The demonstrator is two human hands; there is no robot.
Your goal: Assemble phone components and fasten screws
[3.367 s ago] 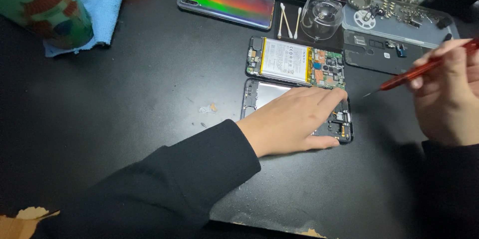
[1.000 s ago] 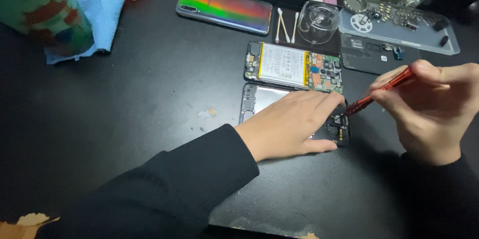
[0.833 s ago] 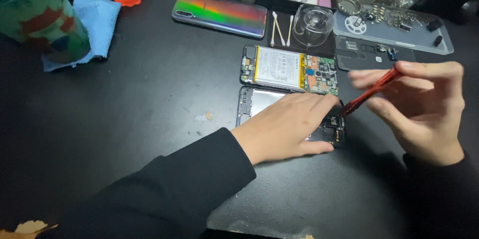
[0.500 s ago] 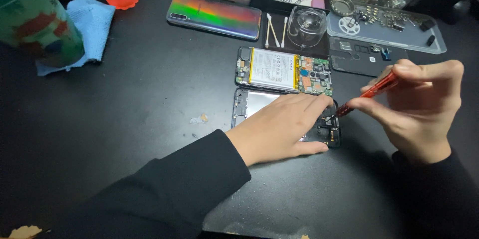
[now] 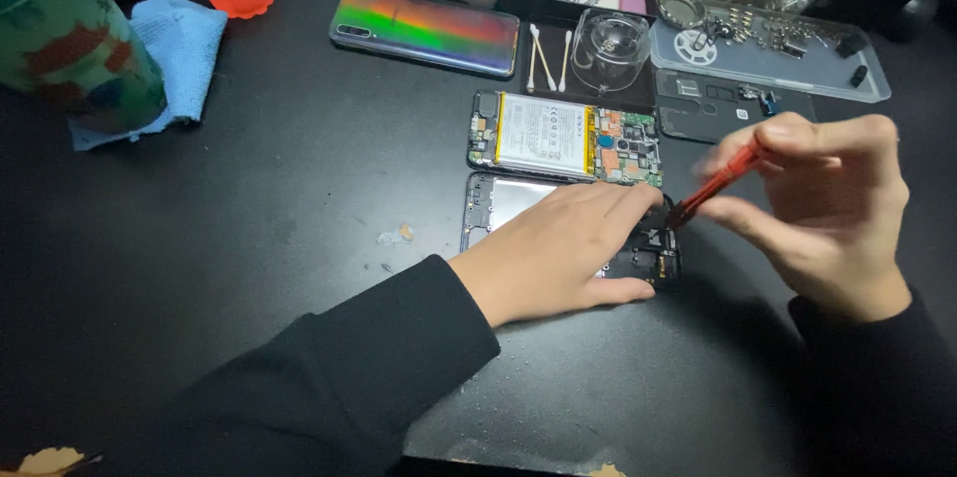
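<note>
Left hand [image 5: 558, 248] flat, fingers together, pressing phone frame [image 5: 508, 200] mid-frame; right hand [image 5: 817, 208] pinches red screwdriver [image 5: 720, 183], tip at frame's right end.

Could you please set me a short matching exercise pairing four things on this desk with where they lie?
Things:
1. red screwdriver
2. blue cloth
3. cotton swabs
4. rainbow-backed phone

Places:
A. far left, beside the green tin
B. in the right hand, tip at the opened phone under the left hand
C. face down at the back, left of the swabs
D. between the rainbow-backed phone and the clear round dish

Pairs: 1-B, 2-A, 3-D, 4-C
</note>
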